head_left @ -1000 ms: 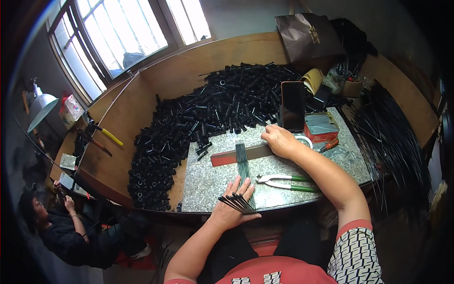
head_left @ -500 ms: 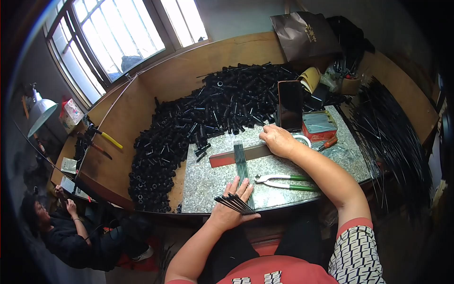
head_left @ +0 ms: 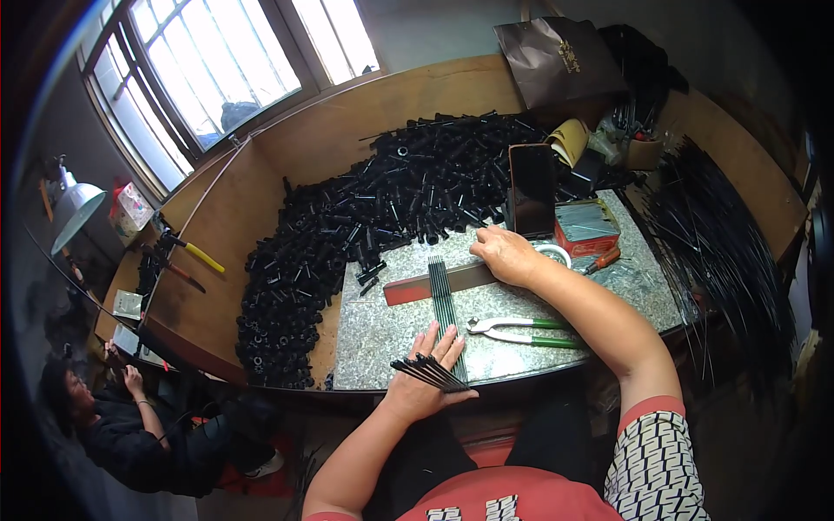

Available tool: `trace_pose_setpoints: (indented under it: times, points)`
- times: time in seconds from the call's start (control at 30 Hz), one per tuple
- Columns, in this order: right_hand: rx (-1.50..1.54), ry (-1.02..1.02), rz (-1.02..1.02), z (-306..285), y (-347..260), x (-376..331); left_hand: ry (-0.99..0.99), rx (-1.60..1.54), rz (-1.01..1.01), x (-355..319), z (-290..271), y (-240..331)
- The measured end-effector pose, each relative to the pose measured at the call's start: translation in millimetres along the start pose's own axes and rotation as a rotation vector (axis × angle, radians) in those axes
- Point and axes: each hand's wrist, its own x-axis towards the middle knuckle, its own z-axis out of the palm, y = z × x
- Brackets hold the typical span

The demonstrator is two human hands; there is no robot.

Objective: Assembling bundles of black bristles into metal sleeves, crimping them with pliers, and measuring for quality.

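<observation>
My left hand (head_left: 419,386) lies with fingers stretched over a row of thin dark rods (head_left: 442,295), near the front edge of the stone slab. Several black rod-like ends (head_left: 426,371) slant across the back of this hand. Under the rods' far part runs a flat metal bar (head_left: 408,291), reddish at its left end. My right hand (head_left: 508,256) is at the bar's right end, with fingers curled together; what they hold, if anything, is hidden. Right of the rods rest pincers (head_left: 495,331) with green handles.
Behind the slab (head_left: 365,347) spreads a heap of black tubular parts (head_left: 373,200). A dark phone (head_left: 532,187) stands upright beside a red box of thin pins (head_left: 586,227) and an orange-handled tool (head_left: 604,261). Long black rods (head_left: 712,234) lie at right. Another person (head_left: 130,425) sits at left.
</observation>
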Motion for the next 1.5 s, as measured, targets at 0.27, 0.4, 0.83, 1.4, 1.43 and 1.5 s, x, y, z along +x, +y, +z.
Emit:
trace_pose_setpoints:
  times: [0.27, 0.4, 0.83, 1.4, 1.43, 1.5]
  points:
    - [-0.063, 0.031, -0.047, 3, 3, 7, 0.002, -0.008, 0.002, 0, 0, 1]
    - [-0.056, 0.009, -0.046, 5, 2, 8, -0.062, 0.024, -0.014, -1, 3, -2]
    - [-0.029, -0.030, -0.041, 3, 3, 7, -0.061, 0.038, -0.004, -1, 2, -2]
    - [-0.077, -0.001, -0.073, 1, -3, 14, -0.048, 0.041, 0.002, -1, 1, -2]
    - [-0.078, -0.001, -0.072, 1, -3, 14, -0.048, 0.040, 0.003, -1, 1, -2]
    - [-0.063, 0.019, -0.088, 2, -3, 13, -0.047, 0.025, -0.001, 0, 1, -2]
